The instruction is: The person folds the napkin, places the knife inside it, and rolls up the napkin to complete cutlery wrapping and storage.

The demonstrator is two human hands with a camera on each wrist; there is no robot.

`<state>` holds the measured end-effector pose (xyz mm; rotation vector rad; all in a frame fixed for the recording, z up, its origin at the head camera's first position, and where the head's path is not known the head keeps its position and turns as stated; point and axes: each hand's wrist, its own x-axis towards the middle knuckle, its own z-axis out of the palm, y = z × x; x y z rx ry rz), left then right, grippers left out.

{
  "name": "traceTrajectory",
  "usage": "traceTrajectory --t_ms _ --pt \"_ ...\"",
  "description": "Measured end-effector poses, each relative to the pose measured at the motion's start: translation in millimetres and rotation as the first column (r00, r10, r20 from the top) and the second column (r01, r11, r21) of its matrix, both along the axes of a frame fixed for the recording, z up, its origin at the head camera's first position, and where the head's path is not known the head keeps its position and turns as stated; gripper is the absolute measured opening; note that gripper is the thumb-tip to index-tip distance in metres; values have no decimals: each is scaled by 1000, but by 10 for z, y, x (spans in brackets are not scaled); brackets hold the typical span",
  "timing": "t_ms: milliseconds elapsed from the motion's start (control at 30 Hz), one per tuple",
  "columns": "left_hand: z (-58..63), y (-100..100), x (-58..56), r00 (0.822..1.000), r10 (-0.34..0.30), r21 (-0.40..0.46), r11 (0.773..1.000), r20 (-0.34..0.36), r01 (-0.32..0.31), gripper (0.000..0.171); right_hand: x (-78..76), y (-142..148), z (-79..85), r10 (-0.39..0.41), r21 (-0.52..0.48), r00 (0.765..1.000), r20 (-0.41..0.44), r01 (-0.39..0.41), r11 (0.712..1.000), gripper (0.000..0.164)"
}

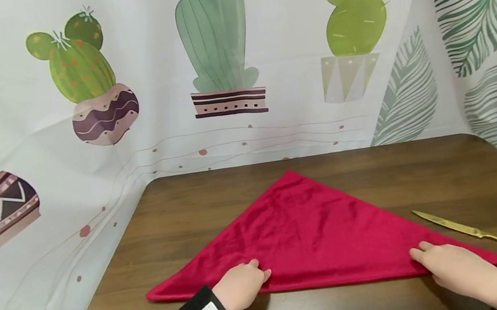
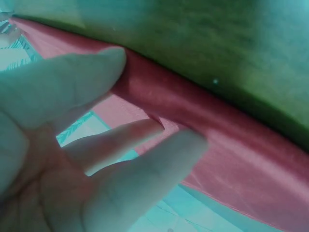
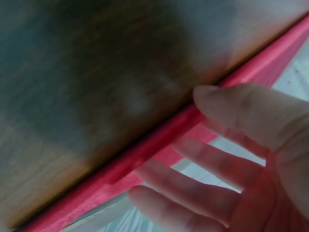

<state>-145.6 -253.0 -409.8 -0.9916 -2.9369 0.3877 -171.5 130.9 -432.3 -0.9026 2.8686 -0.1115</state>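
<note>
A red cloth napkin [image 1: 302,234], folded into a triangle, lies with its long folded edge toward me and its point at the far side. My left hand [image 1: 241,285] touches it left of middle. In the left wrist view its thumb [image 2: 104,65] lies at the folded edge, and its loosely spread fingers rest on the cloth [image 2: 256,164]. My right hand [image 1: 457,265] touches the fold near the right corner. The right wrist view shows the thumb [image 3: 227,101] on the edge of the red cloth [image 3: 77,198] and extended fingers lying against it.
A gold knife [image 1: 482,233] lies slantwise to the right of the napkin, close to my right hand. Everything rests on a brown wooden table [image 1: 178,211] with rounded far corners. Hanging cloth [image 1: 156,82] printed with cacti and leaves borders the table behind and at the sides.
</note>
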Motion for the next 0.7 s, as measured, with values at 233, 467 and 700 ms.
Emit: traceTrajectory --t_ms 233,467,700 --pt "-18 8 -166 1000 -13 21 1000 6 13 30 -108 -5 -17 24 -2 996 -91 -24 1000 32" --pt "-6 7 -435 1000 -8 51 999 9 7 27 -307 -22 54 -9 12 990 -139 10 1000 28" --pt "13 5 -320 988 45 77 995 148 -57 34 -288 23 95 25 -56 998 -58 -28 998 25"
